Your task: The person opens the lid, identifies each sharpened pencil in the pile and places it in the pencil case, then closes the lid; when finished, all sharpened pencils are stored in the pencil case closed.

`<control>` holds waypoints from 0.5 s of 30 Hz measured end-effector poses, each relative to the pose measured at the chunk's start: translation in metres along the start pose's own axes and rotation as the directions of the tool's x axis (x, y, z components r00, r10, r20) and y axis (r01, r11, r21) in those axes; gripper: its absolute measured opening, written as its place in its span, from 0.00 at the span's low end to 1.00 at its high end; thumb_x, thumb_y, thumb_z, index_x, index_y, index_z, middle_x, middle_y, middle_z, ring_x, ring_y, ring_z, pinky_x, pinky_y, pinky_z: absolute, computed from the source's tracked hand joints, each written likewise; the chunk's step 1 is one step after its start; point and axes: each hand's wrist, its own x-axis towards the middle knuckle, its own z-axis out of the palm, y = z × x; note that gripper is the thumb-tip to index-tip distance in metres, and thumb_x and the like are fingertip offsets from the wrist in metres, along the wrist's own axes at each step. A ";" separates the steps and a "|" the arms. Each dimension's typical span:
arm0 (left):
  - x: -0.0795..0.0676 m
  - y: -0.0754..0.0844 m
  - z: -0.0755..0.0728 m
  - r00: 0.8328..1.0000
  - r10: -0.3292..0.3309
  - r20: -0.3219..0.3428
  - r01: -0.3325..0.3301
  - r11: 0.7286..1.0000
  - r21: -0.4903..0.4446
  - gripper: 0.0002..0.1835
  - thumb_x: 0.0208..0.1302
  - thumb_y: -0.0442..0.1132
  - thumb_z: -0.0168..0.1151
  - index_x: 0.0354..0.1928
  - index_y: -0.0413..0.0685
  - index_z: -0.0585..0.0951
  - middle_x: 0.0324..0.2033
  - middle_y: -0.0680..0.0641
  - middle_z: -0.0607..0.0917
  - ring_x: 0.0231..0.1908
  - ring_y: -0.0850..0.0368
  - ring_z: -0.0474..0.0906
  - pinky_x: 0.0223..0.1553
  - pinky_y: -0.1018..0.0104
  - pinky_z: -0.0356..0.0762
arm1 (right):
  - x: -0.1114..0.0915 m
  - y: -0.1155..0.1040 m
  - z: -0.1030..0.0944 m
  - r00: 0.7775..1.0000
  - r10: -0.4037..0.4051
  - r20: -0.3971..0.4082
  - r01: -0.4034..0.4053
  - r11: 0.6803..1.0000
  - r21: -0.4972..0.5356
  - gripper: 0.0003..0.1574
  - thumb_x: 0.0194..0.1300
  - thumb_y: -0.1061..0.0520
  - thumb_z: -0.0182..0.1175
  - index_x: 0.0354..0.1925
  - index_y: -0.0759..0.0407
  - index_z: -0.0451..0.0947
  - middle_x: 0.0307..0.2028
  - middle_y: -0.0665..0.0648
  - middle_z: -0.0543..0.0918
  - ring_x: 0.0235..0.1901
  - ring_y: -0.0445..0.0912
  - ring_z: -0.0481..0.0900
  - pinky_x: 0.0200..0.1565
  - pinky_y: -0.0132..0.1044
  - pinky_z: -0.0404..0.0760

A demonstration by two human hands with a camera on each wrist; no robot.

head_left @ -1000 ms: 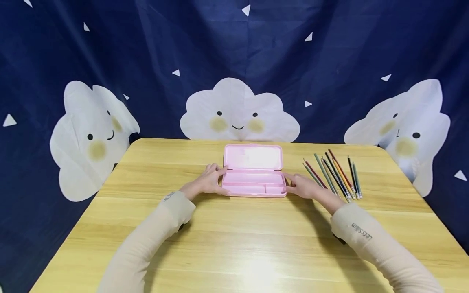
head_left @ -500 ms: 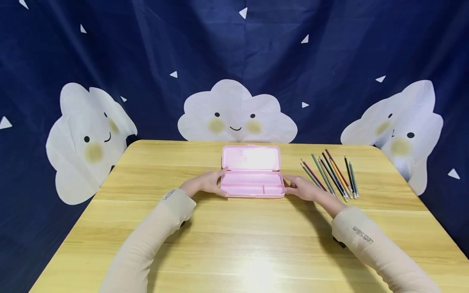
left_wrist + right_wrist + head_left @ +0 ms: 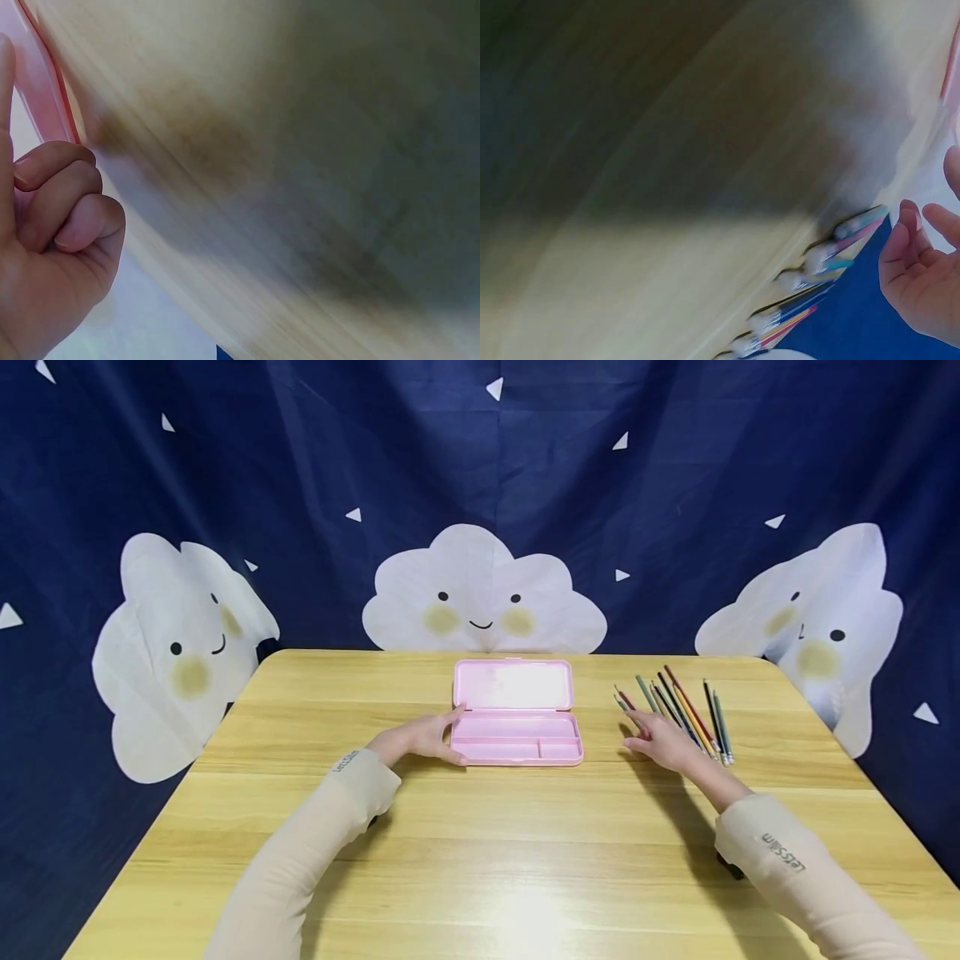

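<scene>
A pink pencil case (image 3: 517, 725) lies with its lid (image 3: 495, 685) tipped back on the table, its tray split by thin dividers. At its left end my left hand (image 3: 422, 738) holds it, thumb near the front corner and a finger near the hinge. The left wrist view shows that hand's other fingers (image 3: 64, 195) curled beside the case's pink edge (image 3: 46, 90). My right hand (image 3: 662, 742) hovers over or touches the near left side of several loose pencils (image 3: 693, 710). In the right wrist view its fingers (image 3: 898, 255) are parted, with nothing seen between them.
The wooden table (image 3: 450, 860) carries the case near its far edge and the pencils to the right. A dark green and a black pencil (image 3: 714, 714) lie slightly apart from the bunch. A blue curtain (image 3: 420, 443) with white clouds hangs behind.
My right hand has let go of the case's right end and moved right to the pencils. My left hand stays at the case's left end. The whole head view has shifted slightly.
</scene>
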 end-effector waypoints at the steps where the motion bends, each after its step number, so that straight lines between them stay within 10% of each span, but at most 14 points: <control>1: 0.000 0.000 0.000 1.000 -0.003 0.000 0.003 1.000 0.002 0.57 0.49 0.56 0.67 0.71 0.44 0.42 0.66 0.35 0.56 0.65 0.44 0.55 0.65 0.56 0.54 | -0.001 0.003 -0.001 1.000 0.011 0.000 -0.011 1.000 -0.009 0.34 0.61 0.59 0.59 0.58 0.79 0.61 0.17 0.51 0.68 0.16 0.41 0.60 0.20 0.33 0.62; 15: -0.001 -0.002 0.000 1.000 0.000 -0.001 0.000 1.000 0.007 0.57 0.49 0.57 0.67 0.71 0.45 0.42 0.67 0.35 0.55 0.65 0.43 0.54 0.65 0.54 0.53 | 0.001 0.017 0.001 0.999 0.031 -0.028 -0.034 0.994 -0.100 0.29 0.53 0.66 0.63 0.52 0.77 0.68 0.33 0.67 0.74 0.35 0.57 0.72 0.36 0.50 0.73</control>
